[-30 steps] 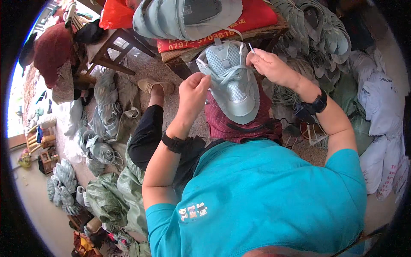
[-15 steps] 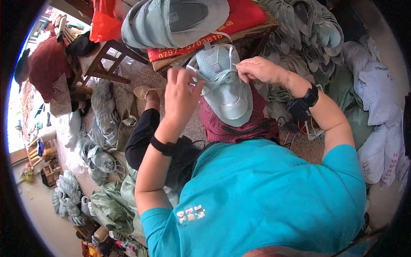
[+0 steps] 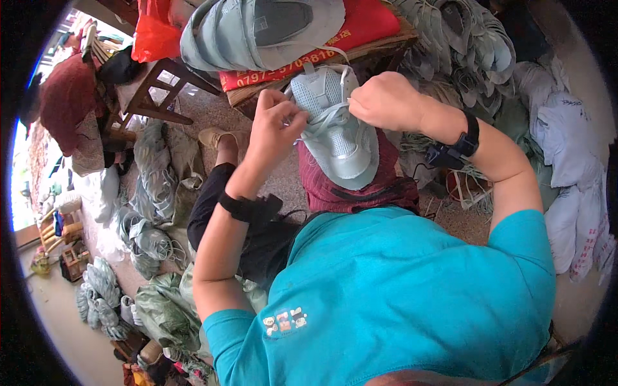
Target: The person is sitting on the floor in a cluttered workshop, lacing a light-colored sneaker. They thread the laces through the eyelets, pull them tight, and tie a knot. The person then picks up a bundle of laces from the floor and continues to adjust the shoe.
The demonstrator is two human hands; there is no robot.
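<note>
A pale blue-grey shoe upper (image 3: 344,154) lies over maroon cloth (image 3: 315,186) at my lap, its toe toward me and its mesh tongue (image 3: 318,90) toward the bench. A light shoelace (image 3: 328,118) crosses over its throat. At the upper's left edge, my left hand (image 3: 277,122) is closed, thumb and fingertips pinched on the lace. My right hand (image 3: 389,101) is a fist at the right edge, closed on the lace by the eyelets. Its fingertips are mostly hidden behind the hand.
A stack of similar shoe uppers (image 3: 257,32) rests on a red sheet (image 3: 367,26) over a wooden bench (image 3: 393,44). Bundled uppers (image 3: 470,51) pile up at the far right, beside white sacks (image 3: 570,141). At left stand a wooden stool (image 3: 158,90) and more bundles (image 3: 151,238).
My right hand has curled from a pinch into a fist, its wrist swinging outward. The left hand has shifted slightly right. The lace lies flatter across the throat.
</note>
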